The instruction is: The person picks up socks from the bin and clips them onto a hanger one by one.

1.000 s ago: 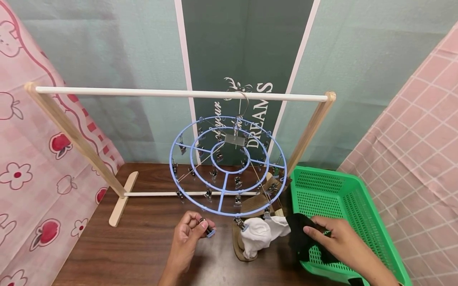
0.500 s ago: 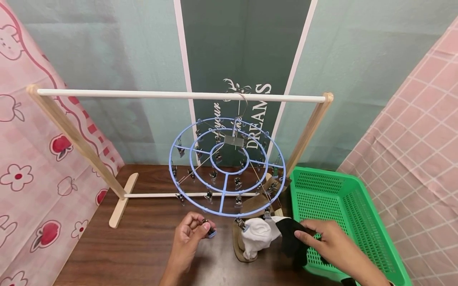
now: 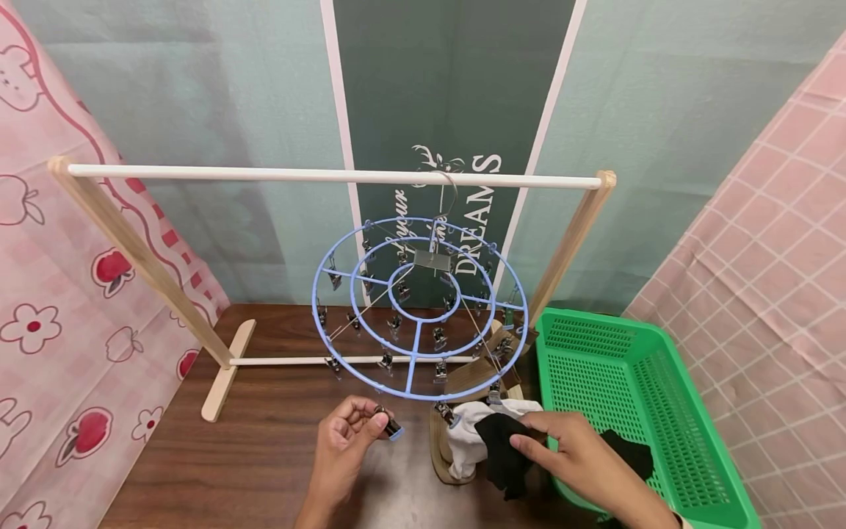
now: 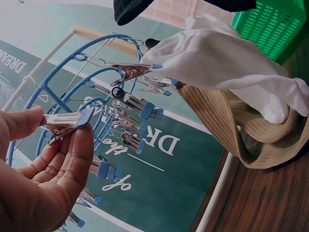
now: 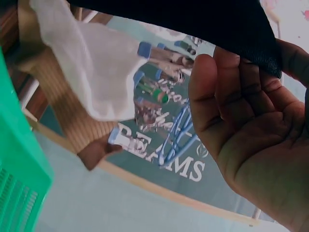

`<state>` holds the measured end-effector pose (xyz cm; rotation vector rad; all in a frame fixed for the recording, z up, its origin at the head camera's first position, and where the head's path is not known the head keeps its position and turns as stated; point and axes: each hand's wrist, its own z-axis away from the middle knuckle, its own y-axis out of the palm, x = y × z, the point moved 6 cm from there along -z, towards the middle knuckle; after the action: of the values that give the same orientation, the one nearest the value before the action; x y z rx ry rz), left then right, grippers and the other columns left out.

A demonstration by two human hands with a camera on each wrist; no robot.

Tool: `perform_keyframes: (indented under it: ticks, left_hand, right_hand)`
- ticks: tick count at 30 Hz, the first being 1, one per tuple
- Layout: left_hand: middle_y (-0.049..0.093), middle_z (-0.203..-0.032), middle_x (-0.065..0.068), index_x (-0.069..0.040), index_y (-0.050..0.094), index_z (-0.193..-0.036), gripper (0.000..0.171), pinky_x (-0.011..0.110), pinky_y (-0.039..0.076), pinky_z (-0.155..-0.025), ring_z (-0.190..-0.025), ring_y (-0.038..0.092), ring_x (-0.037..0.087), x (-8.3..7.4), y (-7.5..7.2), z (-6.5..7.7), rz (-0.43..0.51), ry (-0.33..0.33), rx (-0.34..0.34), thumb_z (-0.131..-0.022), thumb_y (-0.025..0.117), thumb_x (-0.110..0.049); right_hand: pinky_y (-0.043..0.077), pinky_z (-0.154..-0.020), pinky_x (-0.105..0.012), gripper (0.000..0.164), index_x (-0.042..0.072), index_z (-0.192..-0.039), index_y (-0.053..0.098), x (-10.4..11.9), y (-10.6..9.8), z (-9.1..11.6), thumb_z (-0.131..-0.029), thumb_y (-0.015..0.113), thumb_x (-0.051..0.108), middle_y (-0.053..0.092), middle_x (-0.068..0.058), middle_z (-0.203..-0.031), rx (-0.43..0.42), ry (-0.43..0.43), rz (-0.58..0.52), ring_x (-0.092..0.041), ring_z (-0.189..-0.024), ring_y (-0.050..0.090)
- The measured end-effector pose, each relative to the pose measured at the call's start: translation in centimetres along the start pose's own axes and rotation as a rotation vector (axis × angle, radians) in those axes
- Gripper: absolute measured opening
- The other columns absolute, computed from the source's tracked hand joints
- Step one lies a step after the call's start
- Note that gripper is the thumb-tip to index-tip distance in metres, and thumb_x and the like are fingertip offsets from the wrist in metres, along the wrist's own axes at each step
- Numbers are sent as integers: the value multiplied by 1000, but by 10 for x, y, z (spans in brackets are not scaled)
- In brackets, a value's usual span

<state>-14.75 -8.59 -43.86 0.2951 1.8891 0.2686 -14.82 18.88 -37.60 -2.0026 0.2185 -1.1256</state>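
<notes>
My left hand (image 3: 340,448) pinches a metal clip (image 3: 390,425) with blue tips between thumb and fingers, just below the front of the blue round clip hanger (image 3: 414,351). In my right hand (image 3: 571,448), a black sock (image 3: 502,448) is held by its edge, thumb on one side and fingers on the other. It hangs in front of a white sock (image 3: 465,433) gripped by hanger clips. The left wrist view shows the white sock (image 4: 207,58) beside a brown hat (image 4: 212,111) with a stitched brim, also hanging at the ring's right side.
The hanger hooks over the white bar (image 3: 264,173) of a wooden-legged rack. A green basket (image 3: 608,317) stands at right, with another black cloth piece (image 3: 631,454) in it. Several unused clips dangle from the rings. Brown wood table (image 3: 178,455) lies beneath.
My right hand has moved left with the black sock, from over the basket's edge to in front of the white sock. The left hand stays nearly still with the clip.
</notes>
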Motion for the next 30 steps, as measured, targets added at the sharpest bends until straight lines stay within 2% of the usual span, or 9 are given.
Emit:
perform_keyframes:
  ticks: [9, 14, 23, 27, 30]
  left_hand:
    - [68, -85, 8, 23, 46, -90, 12, 24, 57, -66, -75, 67, 11, -3, -1, 0, 9, 69, 1, -85, 55, 20]
    - [68, -86, 9, 23, 46, -90, 11, 25, 57, -66, -75, 67, 12, -5, -1, 0, 14, 101, 8, -84, 55, 21]
    - [69, -84, 10, 24, 47, -88, 10, 24, 57, -66, -74, 67, 12, -7, -3, 1, 10, 153, -32, -82, 55, 24]
    - [70, -81, 12, 17, 54, -86, 7, 26, 57, -64, -72, 68, 13, -7, -5, 2, -3, 132, -65, -82, 57, 22]
    - [70, -78, 11, 6, 61, -84, 16, 26, 57, -62, -69, 68, 13, -6, -7, 1, -11, 94, -106, -81, 58, 22]
  right_hand:
    - [39, -52, -18, 14, 30, -86, 61, 7, 13, -11, -94, 64, 19, 52, 20, -73, 22, -16, -53, 3, -61, 44]
    - [41, -55, -19, 13, 31, -87, 63, 10, 23, -16, -95, 62, 20, 56, 19, -77, 51, -32, -77, 2, -64, 46]
    - [42, -61, -21, 10, 31, -90, 65, 10, 39, -24, -97, 59, 26, 61, 18, -84, 93, 28, -92, 0, -72, 52]
    - [43, -61, -22, 9, 30, -90, 64, 10, 45, -27, -97, 60, 25, 60, 18, -83, 83, 18, -107, -1, -72, 51]
    - [44, -63, -22, 10, 29, -91, 65, 11, 48, -28, -95, 62, 20, 62, 18, -85, 55, -12, -112, -1, -73, 53]
